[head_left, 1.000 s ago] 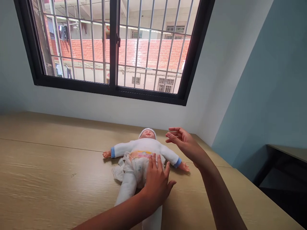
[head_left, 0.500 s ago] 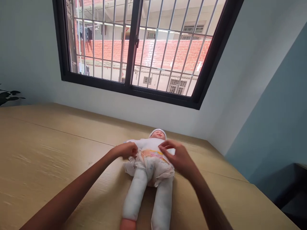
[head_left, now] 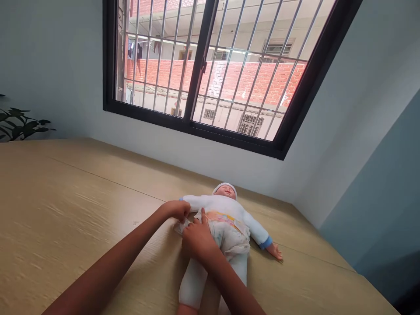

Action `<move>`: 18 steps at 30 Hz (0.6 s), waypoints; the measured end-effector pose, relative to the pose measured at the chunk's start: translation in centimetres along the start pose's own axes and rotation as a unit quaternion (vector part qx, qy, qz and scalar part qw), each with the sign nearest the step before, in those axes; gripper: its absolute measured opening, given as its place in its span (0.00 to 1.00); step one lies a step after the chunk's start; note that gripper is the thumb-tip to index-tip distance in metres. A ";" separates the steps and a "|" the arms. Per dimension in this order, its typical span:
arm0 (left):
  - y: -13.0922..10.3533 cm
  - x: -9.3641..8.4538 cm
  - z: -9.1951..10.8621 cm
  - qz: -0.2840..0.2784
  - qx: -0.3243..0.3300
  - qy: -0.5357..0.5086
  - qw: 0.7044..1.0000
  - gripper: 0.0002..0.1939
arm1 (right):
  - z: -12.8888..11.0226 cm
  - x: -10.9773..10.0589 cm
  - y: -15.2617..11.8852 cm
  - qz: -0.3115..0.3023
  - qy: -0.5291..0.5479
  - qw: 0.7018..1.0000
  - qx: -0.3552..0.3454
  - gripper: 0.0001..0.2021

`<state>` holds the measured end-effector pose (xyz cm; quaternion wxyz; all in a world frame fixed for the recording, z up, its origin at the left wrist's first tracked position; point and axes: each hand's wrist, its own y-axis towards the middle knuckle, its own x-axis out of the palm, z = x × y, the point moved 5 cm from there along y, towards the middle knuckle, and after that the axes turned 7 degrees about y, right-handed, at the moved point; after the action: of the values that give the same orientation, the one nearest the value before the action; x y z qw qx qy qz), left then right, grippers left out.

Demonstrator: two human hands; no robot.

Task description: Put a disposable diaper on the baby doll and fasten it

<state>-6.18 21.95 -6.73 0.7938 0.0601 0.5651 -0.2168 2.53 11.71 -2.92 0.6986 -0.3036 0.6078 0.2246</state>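
Note:
A baby doll [head_left: 216, 202] in a white top, white leggings and a cap lies on its back on the wooden table, feet toward me. Round its hips is a white diaper [head_left: 231, 238] with a coloured band at the waist. My left hand [head_left: 179, 211] is closed on the diaper's edge at the doll's hip, on the left of the picture. Beside it, my right hand [head_left: 198, 238] lies against the same side of the diaper, index finger pointing up and the other fingers curled. Whether those curled fingers grip the diaper is hidden.
The wooden table [head_left: 98, 210] reaches back to the wall beneath a black-framed window [head_left: 193, 127] with metal bars outside. A leafy plant [head_left: 24, 124] stands at the far left. The doll's outstretched arm [head_left: 259, 229] rests on the tabletop at right.
My right hand has moved from the doll's right-hand side in the picture across to the left side, next to my left hand. My left hand stays at the diaper's edge. The view has shifted slightly.

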 end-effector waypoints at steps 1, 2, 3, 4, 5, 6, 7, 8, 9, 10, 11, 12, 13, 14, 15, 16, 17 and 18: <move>-0.1 -0.3 -0.2 -0.014 -0.007 -0.005 1.000 0.05 | 0.3 -0.4 -0.2 0.016 0.007 1.000 -0.003 0.13; -0.3 -0.5 -0.4 -0.028 -0.016 -0.010 0.999 0.05 | 0.7 -0.8 -0.5 0.042 0.016 0.999 -0.002 0.13; -0.4 -0.7 -0.6 -0.041 -0.024 -0.016 0.999 0.05 | 1.3 -1.3 -0.8 0.074 0.024 0.997 0.006 0.13; -0.6 -1.0 -0.8 -0.052 -0.030 -0.023 0.998 0.06 | 1.9 -1.7 -1.1 0.103 0.030 0.994 0.020 0.14; -0.8 -1.2 -0.9 -0.063 -0.032 -0.032 0.997 0.06 | 2.6 -2.1 -1.4 0.127 0.034 0.991 0.037 0.14; -1.1 -1.5 -1.0 -0.071 -0.032 -0.041 0.996 0.08 | 3.3 -2.4 -1.5 0.144 0.037 0.988 0.054 0.15; -1.3 -1.8 -1.0 -0.078 -0.030 -0.051 0.995 0.09 | 3.8 -2.5 -1.6 0.151 0.037 0.985 0.068 0.15; -1.6 -2.1 -0.9 -0.081 -0.027 -0.060 0.995 0.11 | 4.2 -2.4 -1.6 0.153 0.038 0.984 0.078 0.15; -1.9 -2.4 -0.8 -0.083 -0.023 -0.070 0.994 0.13 | 4.4 -2.3 -1.5 0.152 0.038 0.984 0.084 0.14; -2.1 -2.8 -0.7 -0.082 -0.018 -0.079 0.993 0.15 | 4.5 -2.1 -1.3 0.148 0.037 0.984 0.088 0.14; -2.4 -3.2 -0.5 -0.080 -0.013 -0.089 0.993 0.17 | 4.5 -1.9 -1.1 0.143 0.037 0.985 0.091 0.14; -2.6 -3.6 -0.3 -0.078 -0.007 -0.099 0.992 0.18 | 4.4 -1.7 -1.0 0.140 0.038 0.985 0.093 0.14; -2.8 -4.0 0.0 -0.075 0.001 -0.110 0.991 0.20 | 4.4 -1.6 -0.8 0.139 0.043 0.985 0.094 0.14; -3.0 -4.3 0.3 -0.073 0.010 -0.121 0.990 0.21 | 4.4 -1.6 -0.8 0.141 0.053 0.984 0.091 0.14; -3.2 -4.6 0.7 -0.071 0.018 -0.132 0.989 0.23 | 4.6 -1.8 -0.9 0.146 0.069 0.983 0.088 0.14; -3.3 -4.8 1.1 -0.070 0.026 -0.141 0.987 0.24 | 4.9 -2.1 -1.1 0.152 0.090 0.981 0.084 0.14; -3.4 -4.9 1.6 -0.070 0.034 -0.150 0.986 0.25 | 5.4 -2.6 -1.4 0.162 0.115 0.977 0.080 0.15; -3.6 -5.0 2.1 -0.070 0.040 -0.159 0.984 0.26 | 6.0 -3.1 -1.8 0.173 0.142 0.972 0.076 0.15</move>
<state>-7.14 19.41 -0.80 0.8531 0.0170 0.4257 -0.3011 7.59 14.78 0.88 0.5766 -0.1691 0.7593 0.2497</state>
